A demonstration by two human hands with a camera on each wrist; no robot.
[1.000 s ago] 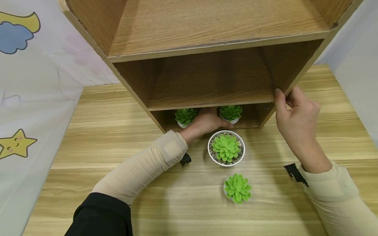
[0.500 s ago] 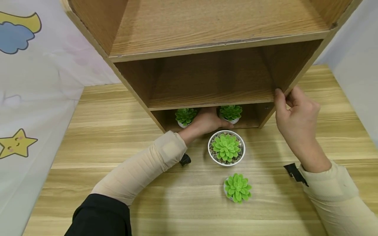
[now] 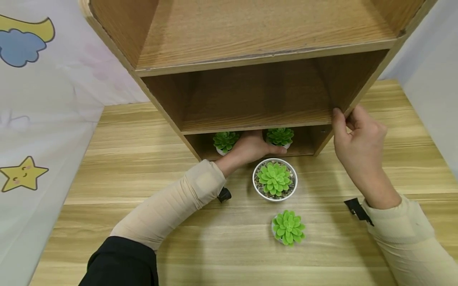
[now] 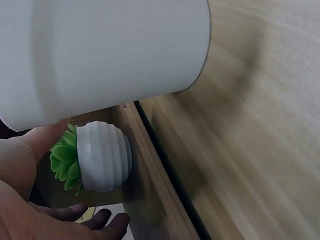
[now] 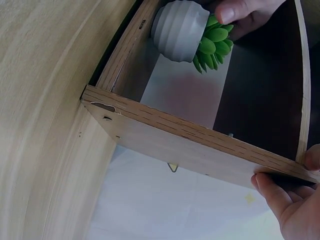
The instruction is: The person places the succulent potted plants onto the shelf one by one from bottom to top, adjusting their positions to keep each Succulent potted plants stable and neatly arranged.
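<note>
My left hand reaches into the lowest compartment of a wooden bookcase, between two potted succulents, the left one and the right one. In the left wrist view the fingers are spread and hold nothing. Beyond them stands the right succulent's ribbed pot. The right wrist view shows the left thumb by its green leaves. My right hand pinches the front edge of the bookcase's right side panel, thumb inside and fingers outside.
In front of the bookcase a larger succulent in a white bowl stands on the wood-patterned floor. Nearer still is a smaller potted succulent. A white wall covering with cartoon prints rises at the left.
The left thumb shifts very slightly to the right in front of the right succulent. The view drifts a little; the right hand and plants stay put.
</note>
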